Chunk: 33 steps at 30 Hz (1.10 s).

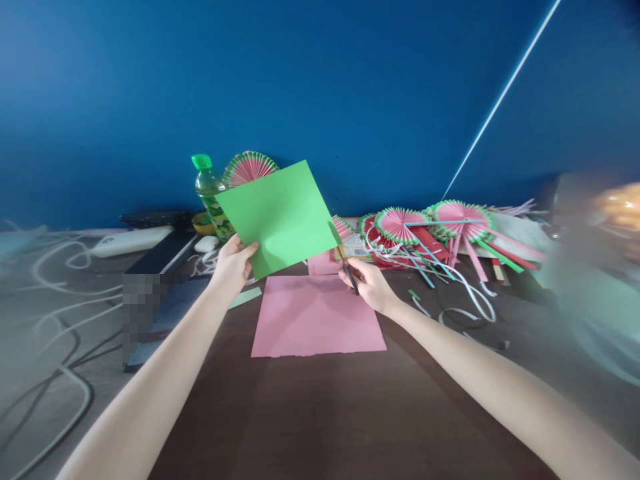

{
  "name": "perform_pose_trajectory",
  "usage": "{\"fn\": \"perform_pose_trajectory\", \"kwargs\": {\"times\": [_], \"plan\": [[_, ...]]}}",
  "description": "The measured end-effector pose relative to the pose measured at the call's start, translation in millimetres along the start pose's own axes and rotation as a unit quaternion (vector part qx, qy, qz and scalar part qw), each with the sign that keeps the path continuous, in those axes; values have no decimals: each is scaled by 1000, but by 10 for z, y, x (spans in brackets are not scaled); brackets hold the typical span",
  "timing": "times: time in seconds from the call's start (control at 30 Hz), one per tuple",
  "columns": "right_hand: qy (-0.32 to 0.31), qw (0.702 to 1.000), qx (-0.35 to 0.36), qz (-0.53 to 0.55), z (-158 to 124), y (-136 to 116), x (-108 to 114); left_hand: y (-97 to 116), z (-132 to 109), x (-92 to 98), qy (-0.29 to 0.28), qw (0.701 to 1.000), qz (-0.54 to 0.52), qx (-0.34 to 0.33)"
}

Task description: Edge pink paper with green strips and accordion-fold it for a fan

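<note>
A green sheet of paper (280, 217) is held up at a tilt, its lower left corner pinched in my left hand (235, 263). My right hand (367, 281) grips a pair of dark scissors (349, 270), whose blades meet the sheet's lower right edge. Beneath both hands a pink sheet of paper (320, 320) lies flat on the dark table, with a slightly ragged near edge. A pale green paper strip (245, 297) lies just left of the pink sheet, partly hidden.
Pink-and-green pleated paper fans (400, 223) lie along the back right, among white cords and paper strips. A green-capped bottle (205, 183) stands back left, close to another fan (250, 167). White cables (83, 393) and a dark flat device (165, 307) occupy the left.
</note>
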State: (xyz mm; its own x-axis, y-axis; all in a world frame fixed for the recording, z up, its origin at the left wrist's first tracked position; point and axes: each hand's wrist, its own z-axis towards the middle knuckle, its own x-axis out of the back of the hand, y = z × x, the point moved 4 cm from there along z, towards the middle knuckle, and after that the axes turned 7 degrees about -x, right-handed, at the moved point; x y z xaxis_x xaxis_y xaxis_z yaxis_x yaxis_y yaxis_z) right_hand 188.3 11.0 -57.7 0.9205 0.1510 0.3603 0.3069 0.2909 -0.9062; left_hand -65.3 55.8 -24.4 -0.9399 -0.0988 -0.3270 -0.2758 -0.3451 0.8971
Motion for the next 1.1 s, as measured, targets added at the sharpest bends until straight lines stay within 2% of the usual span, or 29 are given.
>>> {"fn": "perform_pose_trajectory", "kwargs": {"times": [0.27,0.5,0.7,0.97,1.1], "plan": [[-10,999,-17,33,-7,-12,-12,19,0,-2,24,999,15,18],[-12,999,-15,40,-15,-24,-2,-13,5,1,-22,999,23,9],[-22,998,-33,52,-21,-4,-6,4,4,15,-30,998,44,-22],[-28,997,-41,55,-32,-36,-1,-20,0,-3,-58,998,31,9],[-8,999,-27,26,-31,-52,24,-22,-28,-22,-66,996,42,40]]}}
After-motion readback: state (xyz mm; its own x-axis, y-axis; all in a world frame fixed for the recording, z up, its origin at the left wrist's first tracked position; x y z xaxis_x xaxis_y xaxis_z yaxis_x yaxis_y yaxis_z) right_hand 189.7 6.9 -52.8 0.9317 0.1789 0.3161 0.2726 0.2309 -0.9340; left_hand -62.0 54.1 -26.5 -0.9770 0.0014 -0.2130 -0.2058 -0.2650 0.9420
